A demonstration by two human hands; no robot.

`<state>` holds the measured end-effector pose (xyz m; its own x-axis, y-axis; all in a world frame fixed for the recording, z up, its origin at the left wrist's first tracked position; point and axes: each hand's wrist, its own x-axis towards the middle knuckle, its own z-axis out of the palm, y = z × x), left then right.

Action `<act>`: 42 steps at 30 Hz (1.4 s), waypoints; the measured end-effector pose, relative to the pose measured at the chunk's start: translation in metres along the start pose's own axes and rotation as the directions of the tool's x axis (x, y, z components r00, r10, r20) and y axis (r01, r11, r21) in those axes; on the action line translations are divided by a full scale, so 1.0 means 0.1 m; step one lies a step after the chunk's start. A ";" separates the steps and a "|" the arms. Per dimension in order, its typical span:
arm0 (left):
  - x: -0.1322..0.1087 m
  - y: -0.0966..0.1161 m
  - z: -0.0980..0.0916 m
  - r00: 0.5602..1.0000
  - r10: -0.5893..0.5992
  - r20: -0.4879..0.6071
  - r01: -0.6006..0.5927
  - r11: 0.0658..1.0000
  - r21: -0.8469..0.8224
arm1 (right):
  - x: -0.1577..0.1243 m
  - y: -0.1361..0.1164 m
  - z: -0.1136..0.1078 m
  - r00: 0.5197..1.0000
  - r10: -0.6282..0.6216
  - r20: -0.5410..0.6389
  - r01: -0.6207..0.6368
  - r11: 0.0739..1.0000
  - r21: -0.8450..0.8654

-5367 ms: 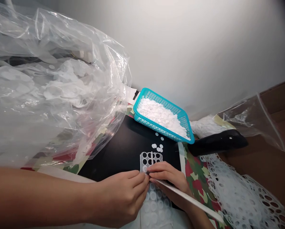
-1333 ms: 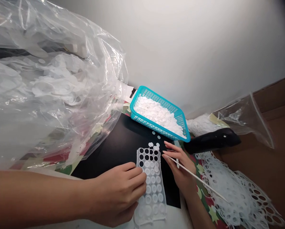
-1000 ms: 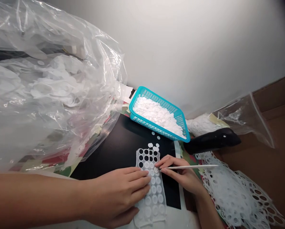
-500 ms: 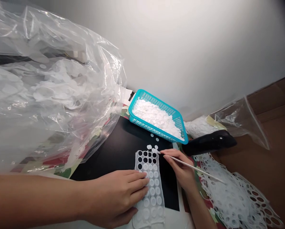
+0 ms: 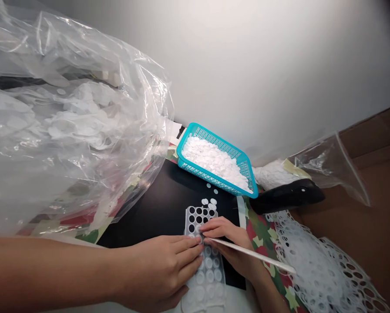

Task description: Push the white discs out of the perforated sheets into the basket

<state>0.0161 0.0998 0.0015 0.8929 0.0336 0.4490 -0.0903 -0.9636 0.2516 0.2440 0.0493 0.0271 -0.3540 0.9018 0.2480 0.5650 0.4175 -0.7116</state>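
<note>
Thin perforated plastic sheet [image 5: 205, 274] lies across the near edge of a black board [image 5: 149, 204], upper holes partly empty. Looks light and floppy; best held flat or by its side edges. Left hand [image 5: 159, 269] rests on it, fingers extended, not clamped. Right hand [image 5: 227, 248] pinches a thin white stick [image 5: 253, 252] between fingers, tip at the sheet. Loose white discs [image 5: 208, 201], light and easily shifted, sit beyond the sheet's far end, below a blue basket [image 5: 214, 182] heaped with more.

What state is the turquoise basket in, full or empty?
The turquoise basket is nearly full: a heap of small white discs covers most of its floor, up to the mesh walls. Its exact depth cannot be told.
</note>
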 end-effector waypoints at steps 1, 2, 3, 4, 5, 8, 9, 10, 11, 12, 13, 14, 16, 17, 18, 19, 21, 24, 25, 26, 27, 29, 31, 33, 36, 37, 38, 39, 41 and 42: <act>0.00 0.00 0.00 1.000 0.000 -0.003 0.000 1.000 -0.004 | 0.00 0.01 0.01 1.000 -0.002 0.003 0.002 1.000 0.001; 0.00 0.00 0.00 1.000 0.001 -0.005 -0.001 1.000 -0.007 | 0.00 0.01 0.01 1.000 -0.004 0.006 0.004 1.000 0.001; 0.00 0.00 -0.01 1.000 -0.001 -0.005 0.001 1.000 -0.007 | -0.01 0.02 0.01 1.000 -0.006 0.008 0.006 1.000 0.000; 0.00 0.00 -0.01 1.000 0.000 -0.010 0.000 1.000 -0.007 | -0.01 0.03 0.02 1.000 -0.009 0.010 0.009 1.000 -0.002; 0.00 -0.01 -0.01 1.000 0.001 -0.013 -0.001 1.000 -0.006 | -0.02 0.04 0.02 1.000 -0.012 0.012 0.012 1.000 -0.004; 0.01 -0.01 -0.02 1.000 0.002 -0.003 -0.002 1.000 -0.005 | -0.04 0.06 0.03 1.000 -0.024 0.015 0.025 1.000 -0.019; 0.01 -0.01 -0.02 1.000 0.002 0.005 -0.002 1.000 -0.006 | -0.04 0.07 0.03 0.999 -0.028 0.015 0.028 0.999 -0.021; 0.01 -0.01 -0.02 1.000 0.000 0.013 0.000 1.000 -0.010 | -0.05 0.07 0.03 0.999 -0.036 0.019 0.036 0.999 -0.031; 0.01 -0.01 -0.02 1.000 -0.006 0.025 0.006 1.000 -0.016 | -0.06 0.06 0.03 0.998 -0.055 0.029 0.056 0.997 -0.061; 0.02 0.00 -0.03 0.999 -0.011 0.035 0.012 1.000 -0.026 | -0.06 0.06 0.03 0.995 -0.086 0.041 0.090 0.990 -0.112; 0.02 0.00 -0.04 0.999 -0.017 0.050 0.019 0.999 -0.036 | -0.07 0.05 0.04 0.990 -0.127 0.058 0.135 0.973 -0.185; 0.03 0.00 -0.05 0.998 -0.021 0.065 0.024 0.999 -0.048 | -0.07 0.03 0.05 0.982 -0.173 0.075 0.187 0.945 -0.268; 0.04 0.00 -0.06 0.996 -0.022 0.086 0.028 0.998 -0.065 | -0.08 0.00 0.07 0.961 -0.253 0.109 0.276 0.865 -0.419; 0.05 0.01 -0.07 0.996 -0.018 0.086 0.024 0.997 -0.069 | -0.08 -0.01 0.08 0.953 -0.281 0.113 0.301 0.834 -0.463; 0.05 0.01 -0.07 0.996 -0.019 0.082 0.025 0.997 -0.071 | -0.08 -0.01 0.09 0.947 -0.299 0.113 0.315 0.815 -0.487; 0.05 0.01 -0.07 0.997 -0.019 0.076 0.025 0.997 -0.071 | -0.08 -0.01 0.10 0.944 -0.312 0.110 0.324 0.809 -0.491; 0.04 0.01 -0.05 0.998 -0.019 0.063 0.023 0.998 -0.063 | -0.08 0.02 0.09 0.954 -0.297 0.046 0.285 0.843 -0.456; 0.01 0.00 -0.03 0.998 -0.002 0.063 0.006 0.999 -0.054 | -0.06 0.06 0.02 0.970 -0.215 -0.117 0.156 0.913 -0.378; 0.01 -0.01 -0.02 0.998 0.003 0.065 0.001 0.999 -0.052 | -0.06 0.06 -0.01 0.968 -0.193 -0.162 0.124 0.924 -0.362; 0.01 -0.01 -0.02 0.998 0.004 0.066 -0.001 0.999 -0.053 | -0.05 0.05 -0.03 0.966 -0.174 -0.189 0.100 0.933 -0.347; 0.00 -0.02 -0.02 0.998 0.007 0.064 -0.003 0.998 -0.056 | -0.04 0.04 -0.05 0.967 -0.163 -0.193 0.094 0.941 -0.326; 0.01 -0.02 -0.02 0.999 0.012 0.048 -0.009 0.998 -0.062 | -0.02 0.00 -0.05 0.977 -0.147 -0.156 0.101 0.957 -0.270; 0.02 -0.02 -0.03 0.999 0.012 0.034 -0.010 0.998 -0.063 | -0.02 -0.03 -0.01 0.985 -0.153 -0.075 0.133 0.967 -0.217; 0.03 -0.01 -0.04 0.999 0.010 0.033 -0.008 0.998 -0.059 | -0.03 -0.02 0.04 0.987 -0.159 -0.008 0.156 0.972 -0.174; 0.03 -0.02 -0.05 0.999 0.006 0.040 -0.004 0.999 -0.049 | -0.07 0.03 0.08 0.988 -0.149 0.033 0.152 0.977 -0.146; 0.03 -0.02 -0.05 0.999 0.005 0.045 -0.003 0.999 -0.048 | -0.08 0.05 0.08 0.989 -0.143 0.041 0.148 0.977 -0.154; 0.04 -0.02 -0.05 0.999 0.003 0.051 -0.001 0.999 -0.045 | -0.09 0.07 0.08 0.989 -0.141 0.049 0.148 0.974 -0.172; 0.04 -0.02 -0.05 0.998 0.001 0.058 0.002 0.999 -0.046 | -0.09 0.08 0.07 0.987 -0.150 0.060 0.159 0.967 -0.199; 0.04 -0.02 -0.05 0.998 0.000 0.068 0.004 0.999 -0.052 | -0.09 0.09 0.06 0.976 -0.200 0.086 0.216 0.936 -0.276; 0.04 -0.02 -0.06 0.997 -0.004 0.072 0.008 0.999 -0.052 | -0.08 0.08 0.06 0.966 -0.240 0.097 0.259 0.911 -0.320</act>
<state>0.0177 0.1030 0.0079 0.9226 0.0187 0.3852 -0.1058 -0.9482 0.2996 0.2473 0.0453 0.0155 -0.5501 0.7597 0.3467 0.6618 0.6498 -0.3738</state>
